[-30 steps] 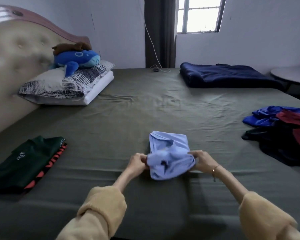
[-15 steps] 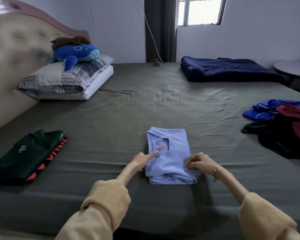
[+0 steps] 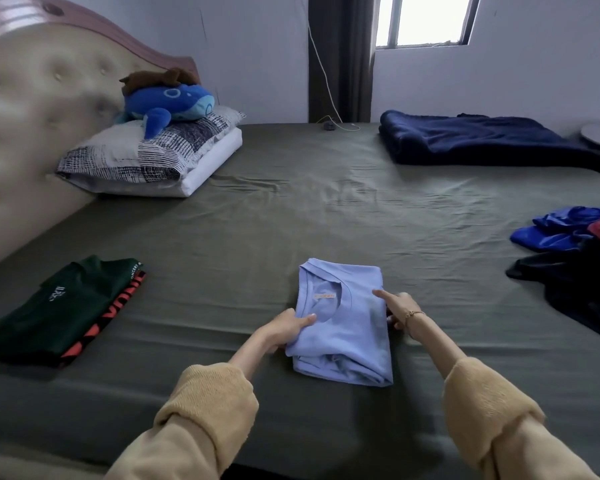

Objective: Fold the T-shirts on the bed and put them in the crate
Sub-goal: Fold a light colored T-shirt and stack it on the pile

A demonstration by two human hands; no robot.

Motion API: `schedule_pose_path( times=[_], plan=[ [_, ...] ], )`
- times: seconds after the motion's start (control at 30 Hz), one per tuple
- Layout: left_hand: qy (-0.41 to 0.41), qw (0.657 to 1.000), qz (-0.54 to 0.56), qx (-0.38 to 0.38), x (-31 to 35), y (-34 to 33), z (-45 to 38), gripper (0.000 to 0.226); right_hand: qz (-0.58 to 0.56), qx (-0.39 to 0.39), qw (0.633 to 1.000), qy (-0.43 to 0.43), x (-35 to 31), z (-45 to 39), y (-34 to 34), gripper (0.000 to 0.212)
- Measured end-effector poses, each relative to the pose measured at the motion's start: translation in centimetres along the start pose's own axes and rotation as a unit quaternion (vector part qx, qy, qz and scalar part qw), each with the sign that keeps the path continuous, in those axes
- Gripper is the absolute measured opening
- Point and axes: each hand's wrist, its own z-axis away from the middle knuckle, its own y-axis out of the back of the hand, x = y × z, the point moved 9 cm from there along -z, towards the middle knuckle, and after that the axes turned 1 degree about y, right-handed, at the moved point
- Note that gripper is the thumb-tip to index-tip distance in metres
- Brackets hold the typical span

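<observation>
— T-shirts: where's the folded light-blue one (image 3: pixel 347 327)?
— Mid-bed (image 3: pixel 326 216). The left hand (image 3: pixel 284 329) pinches its edge; the right hand (image 3: pixel 397 306) grips the other, fingers partly hidden.
— Around it?
— Folded green shirt (image 3: pixel 63 306) left; unfolded pile (image 3: pixel 575 265) right, cut off.

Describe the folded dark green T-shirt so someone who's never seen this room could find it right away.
Start at the tufted headboard on the left and follow the olive bed sheet toward the near edge. The dark green T-shirt lies folded there, well left of the light blue T-shirt. It alone has small white print on top and sits on a black garment with orange-red lettering.
</observation>
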Motion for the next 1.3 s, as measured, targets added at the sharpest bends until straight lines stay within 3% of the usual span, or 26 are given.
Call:
schedule_pose_path(
  times=[0.17, 0.3, 0.4, 0.57, 1.03, 1.3],
  plan=[
    [0.018, 1.000, -0.014, -0.011, -2.1, 3.4, 2.0, 0.051, -0.016, -0.021, 1.000, -0.009, -1.6, -0.6, -3.1, 0.035],
    [0.026, 0.999, -0.018, -0.012, -3.0, 4.9, 2.3, 0.048, 0.008, -0.034, 0.999, 0.005, -2.9, -0.2, -6.1, 0.027],
    [0.001, 1.000, -0.018, -0.008, -2.2, 5.7, 3.1, 0.037, -0.073, -0.062, 0.995, 0.003, -3.3, 0.3, -8.1, 0.024],
    [-0.029, 0.999, -0.011, 0.044, -2.8, 10.3, 4.8, 0.039, -0.171, -0.124, 0.977, 0.013, -5.4, 1.7, -12.1, 0.042],
    [-0.036, 0.978, 0.006, 0.204, -9.3, 31.9, 13.7, 0.034, -0.191, -0.290, 0.933, 0.093, -20.1, 8.1, -32.2, 0.042],
    [-0.005, 0.960, 0.038, 0.276, -13.6, 43.7, 16.6, 0.015, -0.175, -0.345, 0.916, 0.106, -26.9, 9.2, -44.3, 0.038]
  ],
)
